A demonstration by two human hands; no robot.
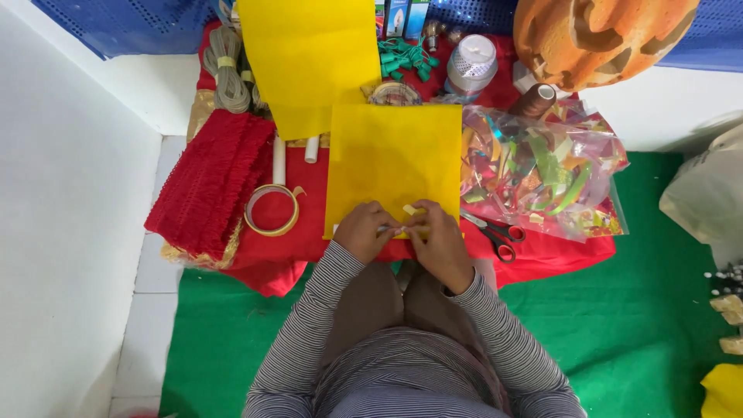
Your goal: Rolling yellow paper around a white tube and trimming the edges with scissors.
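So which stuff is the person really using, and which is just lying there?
In use:
left hand
right hand
yellow sheet
small pale strip at its near edge

Lying about:
scissors
tape ring
red fringe trim
bag of coloured scraps
brown thread spool
second yellow sheet

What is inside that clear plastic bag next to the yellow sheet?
The clear plastic bag holds a jumble of shiny coloured strips, green, yellow and red. Whatever lies beneath that top layer is covered.
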